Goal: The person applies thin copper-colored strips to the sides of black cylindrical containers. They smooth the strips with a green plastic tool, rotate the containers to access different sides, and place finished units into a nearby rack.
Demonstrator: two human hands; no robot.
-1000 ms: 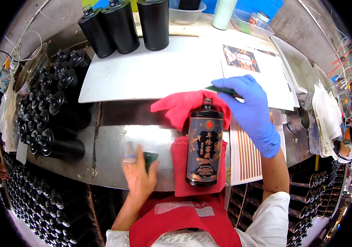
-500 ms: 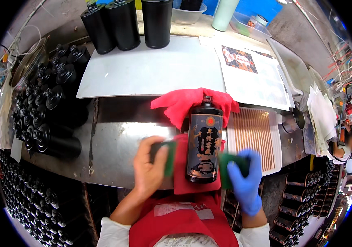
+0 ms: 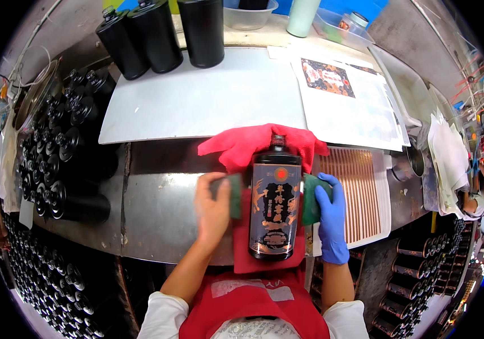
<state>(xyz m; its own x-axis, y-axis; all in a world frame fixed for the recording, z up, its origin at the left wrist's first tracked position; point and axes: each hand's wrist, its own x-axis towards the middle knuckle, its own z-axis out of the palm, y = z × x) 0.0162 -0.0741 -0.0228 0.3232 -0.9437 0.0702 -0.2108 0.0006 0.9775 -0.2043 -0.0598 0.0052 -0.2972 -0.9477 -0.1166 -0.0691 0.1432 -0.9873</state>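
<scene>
A black bottle [image 3: 276, 226] lies face up in front of me, its neck pointing away. Its label is dark with gold and copper decoration. My bare left hand [image 3: 210, 209] grips a dark green pad [image 3: 235, 196] just left of the bottle; hand and pad are slightly blurred. On the other side, my right hand [image 3: 334, 220], in a blue glove, holds a second green pad [image 3: 311, 199] close against the bottle's right side. Red cloth [image 3: 228, 146] is bunched around the neck, and a red pad [image 3: 242, 243] lies beneath the body.
Several black bottles [image 3: 81, 200] crowd the left of the metal bench [image 3: 165, 209]. A white board [image 3: 197, 96] lies behind, with three black bottles [image 3: 202, 34] standing at its far edge. To the right are printed sheets [image 3: 349, 118] and a white tray [image 3: 386, 220] of copper strips.
Both hands have moved farther from my body with their pads, up along the bottle's sides. The bottle and cloths keep their places on the bench; the view has shifted slightly.
</scene>
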